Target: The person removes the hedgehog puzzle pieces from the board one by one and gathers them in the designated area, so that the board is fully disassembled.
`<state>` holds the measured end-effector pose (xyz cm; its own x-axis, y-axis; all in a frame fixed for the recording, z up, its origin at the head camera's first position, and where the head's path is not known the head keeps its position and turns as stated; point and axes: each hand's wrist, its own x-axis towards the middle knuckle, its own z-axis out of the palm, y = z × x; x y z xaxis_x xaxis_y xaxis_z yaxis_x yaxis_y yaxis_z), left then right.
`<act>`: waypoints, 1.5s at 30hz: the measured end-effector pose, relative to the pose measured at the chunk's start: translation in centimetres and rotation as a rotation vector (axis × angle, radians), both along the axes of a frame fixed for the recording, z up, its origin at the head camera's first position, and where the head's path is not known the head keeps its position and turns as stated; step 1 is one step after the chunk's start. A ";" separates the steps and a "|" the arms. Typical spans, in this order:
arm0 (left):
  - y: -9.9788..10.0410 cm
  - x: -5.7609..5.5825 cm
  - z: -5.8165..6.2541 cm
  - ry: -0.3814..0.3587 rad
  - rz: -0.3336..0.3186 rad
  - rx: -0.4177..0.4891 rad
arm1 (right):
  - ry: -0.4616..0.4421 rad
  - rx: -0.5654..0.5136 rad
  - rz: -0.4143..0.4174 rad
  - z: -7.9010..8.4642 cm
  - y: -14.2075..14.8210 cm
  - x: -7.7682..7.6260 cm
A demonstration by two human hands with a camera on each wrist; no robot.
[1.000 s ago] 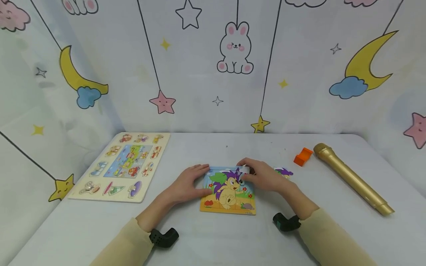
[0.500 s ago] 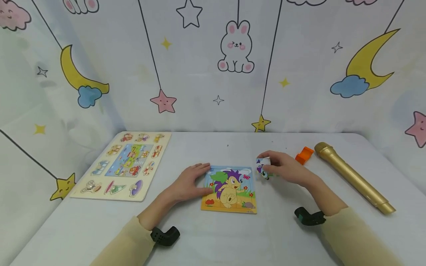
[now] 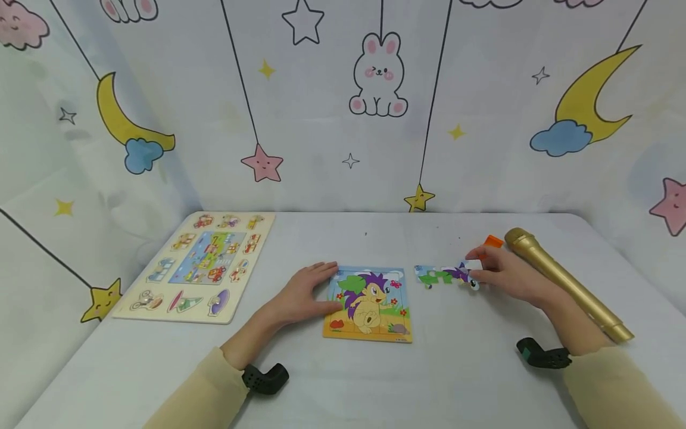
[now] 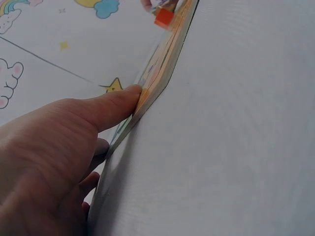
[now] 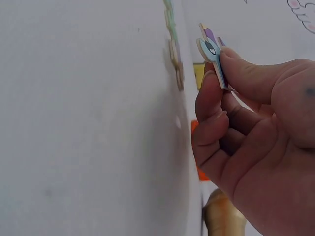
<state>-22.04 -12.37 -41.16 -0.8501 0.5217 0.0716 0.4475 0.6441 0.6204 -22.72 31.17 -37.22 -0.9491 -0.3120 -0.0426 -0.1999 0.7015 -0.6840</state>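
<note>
A square hedgehog puzzle board lies flat at the middle of the table. My left hand rests along its left side. Seen from the left wrist, the thumb lies straight on the board's edge and the other fingers are partly hidden. To the right, my right hand pinches a puzzle piece between thumb and fingers; a printed eye shows on it. This piece is at the right end of a short row of puzzle pieces, green and purple, beyond the board's right side.
A larger wooden picture board lies at the back left. Behind my right hand is an orange block, partly covered by it. A gold microphone lies slanted along the right side, close to the right forearm. A patterned cloth backdrop stands behind the table.
My right hand has moved right from the board with a puzzle piece, to the end of the row. The row now shows more fully. My left hand has stayed on the board.
</note>
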 end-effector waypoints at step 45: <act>0.1 0.1 0.2 0.002 0.012 -0.027 | 0.200 0.253 -0.064 -0.9 1.8 0.2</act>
